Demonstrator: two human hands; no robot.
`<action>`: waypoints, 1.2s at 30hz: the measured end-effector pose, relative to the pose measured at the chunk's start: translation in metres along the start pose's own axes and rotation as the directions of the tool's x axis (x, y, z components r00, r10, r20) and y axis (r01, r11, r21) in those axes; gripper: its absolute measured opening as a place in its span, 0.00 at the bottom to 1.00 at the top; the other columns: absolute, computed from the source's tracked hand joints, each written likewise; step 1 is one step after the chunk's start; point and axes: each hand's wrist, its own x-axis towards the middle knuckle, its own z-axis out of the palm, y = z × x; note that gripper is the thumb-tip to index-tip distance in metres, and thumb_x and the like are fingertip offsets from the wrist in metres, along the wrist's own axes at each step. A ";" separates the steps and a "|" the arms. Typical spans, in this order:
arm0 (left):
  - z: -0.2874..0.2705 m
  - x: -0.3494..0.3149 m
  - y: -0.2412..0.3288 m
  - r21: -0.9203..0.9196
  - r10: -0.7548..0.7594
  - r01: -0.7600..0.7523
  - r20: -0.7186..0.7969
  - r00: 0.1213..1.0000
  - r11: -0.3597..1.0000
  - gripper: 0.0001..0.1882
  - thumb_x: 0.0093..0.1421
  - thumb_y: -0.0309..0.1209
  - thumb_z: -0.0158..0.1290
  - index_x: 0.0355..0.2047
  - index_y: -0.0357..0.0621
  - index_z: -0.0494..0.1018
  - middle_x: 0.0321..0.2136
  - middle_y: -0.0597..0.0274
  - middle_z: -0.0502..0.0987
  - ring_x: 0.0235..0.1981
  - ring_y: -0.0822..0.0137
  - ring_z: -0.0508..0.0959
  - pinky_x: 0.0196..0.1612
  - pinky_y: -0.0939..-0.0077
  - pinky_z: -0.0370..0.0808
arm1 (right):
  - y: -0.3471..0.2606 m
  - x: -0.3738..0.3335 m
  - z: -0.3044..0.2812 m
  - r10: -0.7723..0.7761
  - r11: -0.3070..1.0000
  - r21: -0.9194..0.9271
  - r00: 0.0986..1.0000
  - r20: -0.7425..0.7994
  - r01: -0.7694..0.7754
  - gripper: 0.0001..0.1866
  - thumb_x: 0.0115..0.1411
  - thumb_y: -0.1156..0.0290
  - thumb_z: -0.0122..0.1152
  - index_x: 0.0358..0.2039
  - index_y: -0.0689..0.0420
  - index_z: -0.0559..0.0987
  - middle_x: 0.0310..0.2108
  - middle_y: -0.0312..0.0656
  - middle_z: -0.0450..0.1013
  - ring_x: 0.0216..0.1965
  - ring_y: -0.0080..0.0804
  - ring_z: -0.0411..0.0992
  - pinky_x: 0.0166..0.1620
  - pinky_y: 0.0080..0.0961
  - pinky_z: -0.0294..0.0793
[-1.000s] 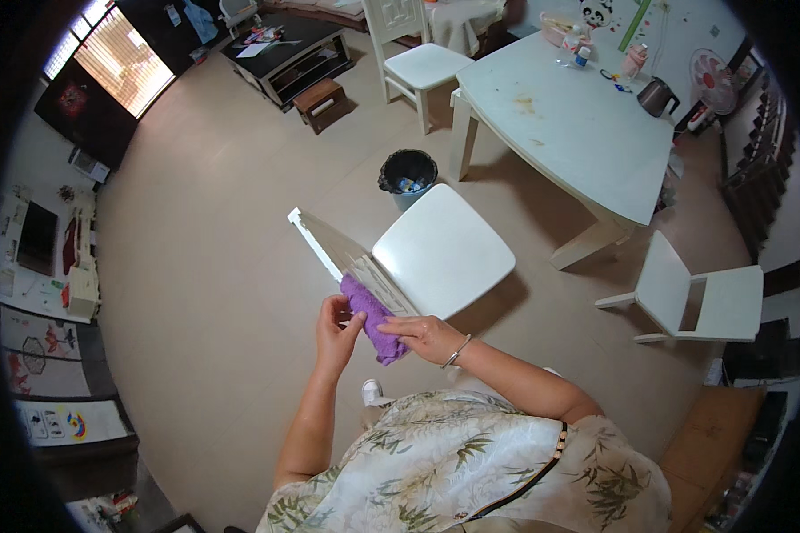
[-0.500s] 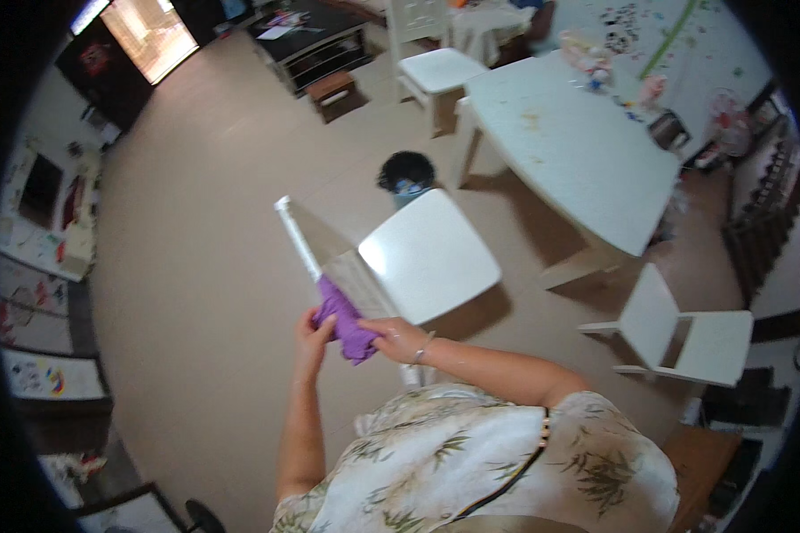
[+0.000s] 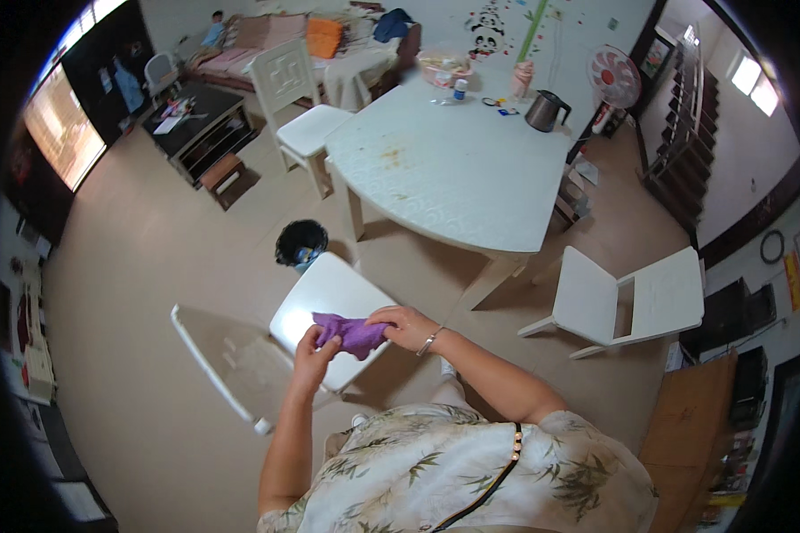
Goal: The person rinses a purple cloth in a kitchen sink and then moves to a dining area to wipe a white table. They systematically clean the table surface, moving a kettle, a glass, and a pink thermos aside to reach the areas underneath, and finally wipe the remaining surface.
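Observation:
A crumpled purple cloth (image 3: 354, 335) stretches between my two hands. My left hand (image 3: 314, 354) pinches its left end, and my right hand (image 3: 406, 329), with a bracelet at the wrist, grips its right end. Directly beneath the cloth is the white seat of a chair (image 3: 329, 289); whether the cloth touches it I cannot tell. The chair's white backrest (image 3: 218, 364) rises to the left of my left forearm. Past the seat stands the white table (image 3: 453, 169), marked with brownish-yellow stains near its left side.
A black-lined bin (image 3: 301, 242) stands just beyond the seat. To the right is another white chair (image 3: 587, 298). The table bears a kettle (image 3: 547, 111) and small items. Farther off are a third white chair (image 3: 316, 129), a low black table (image 3: 196, 124) and a brown stool (image 3: 222, 176).
My view has swung to the right, bringing the stairs and sofa into sight. Both hands have moved with the cloth from the chair's backrest to over its seat.

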 end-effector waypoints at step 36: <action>0.376 0.346 -0.081 0.657 0.374 -0.523 0.368 0.851 0.543 0.20 0.55 0.18 0.47 0.50 0.39 0.70 0.51 0.43 0.70 0.56 0.43 0.67 0.57 0.55 0.65 | 0.348 -0.016 -0.326 0.585 0.599 -0.398 0.719 -0.375 -0.695 0.35 0.60 0.47 0.45 0.66 0.44 0.54 0.68 0.45 0.45 0.67 0.50 0.42 0.66 0.51 0.35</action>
